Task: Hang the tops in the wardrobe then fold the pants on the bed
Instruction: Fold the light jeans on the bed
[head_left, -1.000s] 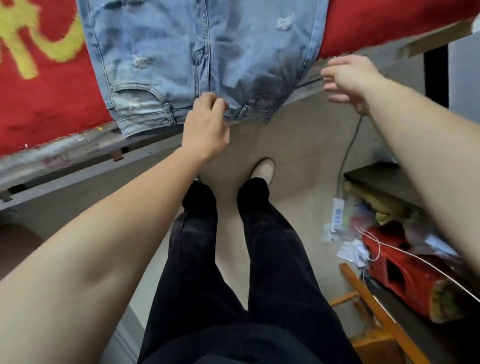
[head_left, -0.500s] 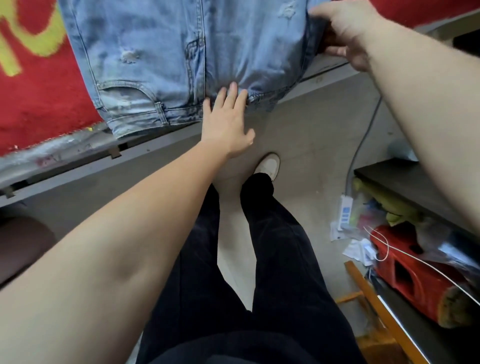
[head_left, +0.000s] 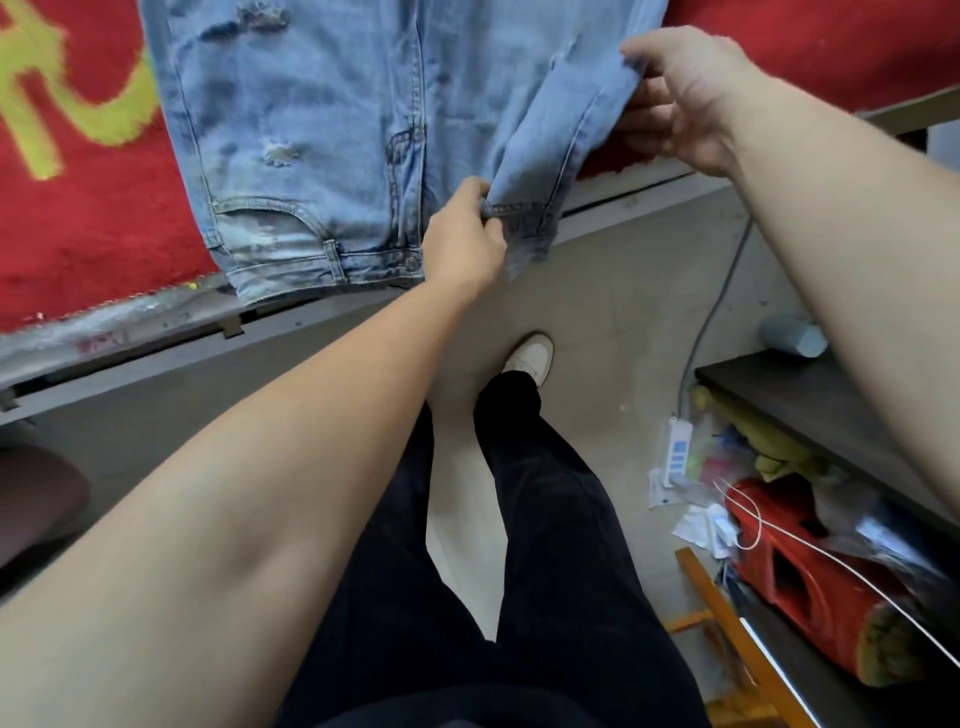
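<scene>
Light blue ripped jeans (head_left: 322, 135) lie on the bed's red blanket (head_left: 88, 218), waistband hanging over the bed's near edge. My left hand (head_left: 462, 244) pinches the waistband near the fly, where the right half is lifted. My right hand (head_left: 680, 98) grips the jeans' right side seam and holds it up off the blanket, so that side folds over toward the middle. The legs of the jeans run out of view at the top.
The grey bed frame edge (head_left: 156, 353) runs across in front of me. A dark shelf (head_left: 810, 410) with clutter, a red object (head_left: 810, 577), a white cable and a wooden frame (head_left: 727, 623) stand at the right. My legs and white shoe (head_left: 530, 356) are on the floor below.
My left hand went from lying flat at the waistband to pinching it. My right hand has taken the jeans' right edge and lifted it inward.
</scene>
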